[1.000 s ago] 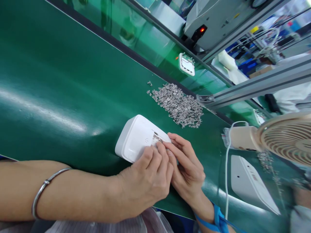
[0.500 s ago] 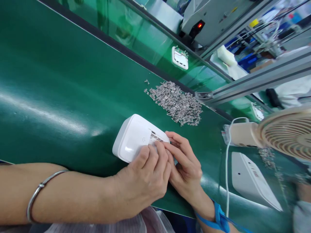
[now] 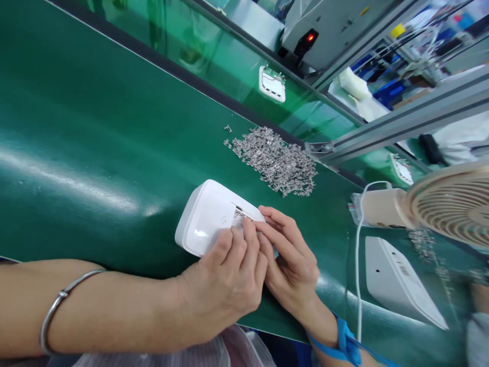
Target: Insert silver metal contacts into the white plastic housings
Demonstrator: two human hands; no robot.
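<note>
A white plastic housing [image 3: 208, 216] with rounded corners lies tilted on the green bench, a group of small holes in its face. Its recessed compartment [image 3: 238, 215] shows small metal parts inside. Over the near side of the housing curls my left hand [image 3: 229, 275], closed on it, its fingertips pressed at the compartment. My right hand [image 3: 288, 255] wraps the right end, one finger along the far edge and another meeting the left fingertips at the recess. Whatever sits between the fingertips is hidden. Beyond the housing lies a heap of small metal clips [image 3: 277, 160].
A beige fan [image 3: 451, 204] with a white cable [image 3: 358, 275] stands at the right, near another white housing [image 3: 401, 280] and more clips [image 3: 422, 242]. Behind the bench edge runs a green belt [image 3: 229, 56] carrying a white part with a circuit board [image 3: 272, 84]. A metal frame post [image 3: 401, 120] crosses the right.
Both hands keep nearly the same place on the housing, with small shifts of the fingertips at the compartment. On the belt, the white part has moved slightly left and up in view.
</note>
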